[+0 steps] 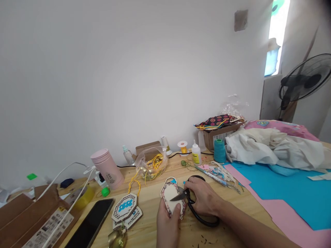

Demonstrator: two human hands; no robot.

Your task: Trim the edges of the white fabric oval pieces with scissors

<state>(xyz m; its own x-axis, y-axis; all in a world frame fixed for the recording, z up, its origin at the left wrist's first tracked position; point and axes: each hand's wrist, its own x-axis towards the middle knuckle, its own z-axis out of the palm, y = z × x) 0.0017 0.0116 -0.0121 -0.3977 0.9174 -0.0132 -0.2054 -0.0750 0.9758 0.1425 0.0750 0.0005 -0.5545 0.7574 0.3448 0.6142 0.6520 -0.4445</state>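
Observation:
My left hand [168, 224] grips a small cream fabric piece with a patterned edge [169, 196], its thumb pressed on the front. A pale wooden frame edge with a bit of blue shows behind its top. In my right hand [203, 196] are black-handled scissors [192, 203], fingers wrapped round the handles. The blades lie across the front of the cream piece, apart at the tips as far as I can tell. To the left lie octagonal wooden ornaments [125, 208] with blue flower shapes and a yellow cord, with a brass bell [117, 237] below.
A phone [90, 224], pink tumbler [107, 168] and cardboard box [38, 217] stand left. Behind are a bag of bells and cord [152, 163], glue bottle [196, 153] and teal thread cone [219, 151]. Blue felt [279, 186], pink felt [292, 217] and white cloth [271, 146] spread right.

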